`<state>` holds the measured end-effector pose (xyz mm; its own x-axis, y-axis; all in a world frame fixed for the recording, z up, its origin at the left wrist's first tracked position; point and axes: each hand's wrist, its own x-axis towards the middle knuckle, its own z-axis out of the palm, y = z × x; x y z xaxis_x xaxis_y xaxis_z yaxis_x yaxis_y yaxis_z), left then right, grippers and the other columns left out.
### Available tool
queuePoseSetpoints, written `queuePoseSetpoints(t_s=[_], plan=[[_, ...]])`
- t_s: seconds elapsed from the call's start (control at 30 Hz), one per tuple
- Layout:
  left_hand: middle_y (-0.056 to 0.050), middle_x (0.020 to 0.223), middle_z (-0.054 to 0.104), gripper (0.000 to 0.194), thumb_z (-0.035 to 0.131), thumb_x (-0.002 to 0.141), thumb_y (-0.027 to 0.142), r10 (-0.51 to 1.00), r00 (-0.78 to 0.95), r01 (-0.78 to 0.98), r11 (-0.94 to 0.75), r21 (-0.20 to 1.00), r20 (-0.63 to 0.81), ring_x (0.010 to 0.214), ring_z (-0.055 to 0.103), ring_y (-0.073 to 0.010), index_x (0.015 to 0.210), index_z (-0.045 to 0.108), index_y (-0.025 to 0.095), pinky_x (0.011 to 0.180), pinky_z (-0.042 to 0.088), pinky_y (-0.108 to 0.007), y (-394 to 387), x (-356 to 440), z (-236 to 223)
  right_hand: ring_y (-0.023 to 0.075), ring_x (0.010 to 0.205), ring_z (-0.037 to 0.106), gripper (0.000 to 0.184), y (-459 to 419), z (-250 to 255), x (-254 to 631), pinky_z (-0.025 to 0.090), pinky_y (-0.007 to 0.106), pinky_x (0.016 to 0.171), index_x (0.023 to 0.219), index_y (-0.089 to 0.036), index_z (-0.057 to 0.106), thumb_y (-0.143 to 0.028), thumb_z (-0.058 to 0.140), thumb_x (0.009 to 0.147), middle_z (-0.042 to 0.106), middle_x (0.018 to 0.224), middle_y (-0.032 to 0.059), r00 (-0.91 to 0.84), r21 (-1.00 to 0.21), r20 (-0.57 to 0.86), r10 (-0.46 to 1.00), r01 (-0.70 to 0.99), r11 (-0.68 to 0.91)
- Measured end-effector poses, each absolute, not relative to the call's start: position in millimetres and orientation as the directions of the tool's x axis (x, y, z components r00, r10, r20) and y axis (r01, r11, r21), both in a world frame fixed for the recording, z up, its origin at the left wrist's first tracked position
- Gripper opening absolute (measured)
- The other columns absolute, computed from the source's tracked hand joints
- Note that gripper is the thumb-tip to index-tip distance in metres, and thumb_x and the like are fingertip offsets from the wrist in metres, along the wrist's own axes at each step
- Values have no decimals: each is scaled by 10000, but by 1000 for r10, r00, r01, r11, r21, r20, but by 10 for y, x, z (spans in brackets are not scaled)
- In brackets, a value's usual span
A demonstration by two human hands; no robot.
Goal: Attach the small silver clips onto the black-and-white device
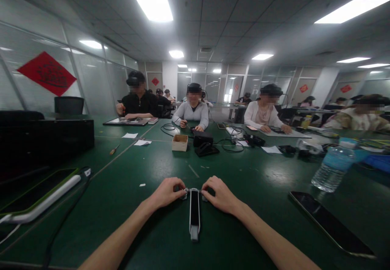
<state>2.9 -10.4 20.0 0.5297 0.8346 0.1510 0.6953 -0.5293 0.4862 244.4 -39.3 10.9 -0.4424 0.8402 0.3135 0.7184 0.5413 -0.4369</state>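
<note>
On the green table (pixel 158 229) in front of me lies a long narrow black object with a white rim (pixel 195 209) and a grey block at its near end. My left hand (pixel 170 189) is at its far left side, thumb and fingers pinched around a small greyish piece. Mirroring it, my right hand (pixel 219 194) pinches at the far right side, where another small pale piece shows below the fingertips. The fingers hide most of both pieces. Whether they join the narrow object, I cannot tell.
A phone (pixel 330 223) and a water bottle (pixel 333 166) stand to the right. On the left are a green-edged tablet-like device (pixel 39 192), a cable (pixel 65 217) and a brush (pixel 114 150). A small open box (pixel 179 142) sits ahead; several people work across the table.
</note>
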Motion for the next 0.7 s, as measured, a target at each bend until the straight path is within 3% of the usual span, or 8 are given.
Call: queuePoseSetpoints(t_s=[0.37,0.7], plan=[[-7,845,655,205,553,816,341,849,507,684,-503,528,151,733,543,-153,870,681,190,665,409,-249,-125,38,229,185,890,530,134,-429,179,2432,429,342,800,883,-184,639,-274,540,887,620,928,46,-442,-456,267,856,725,516],[-21,849,649,216,565,810,353,836,531,703,-525,480,138,758,557,-166,875,681,183,675,412,-258,-115,33,211,186,881,535,124,-434,186,2424,431,339,793,876,-183,641,-264,548,882,629,914,46,-442,-438,287,850,728,527]])
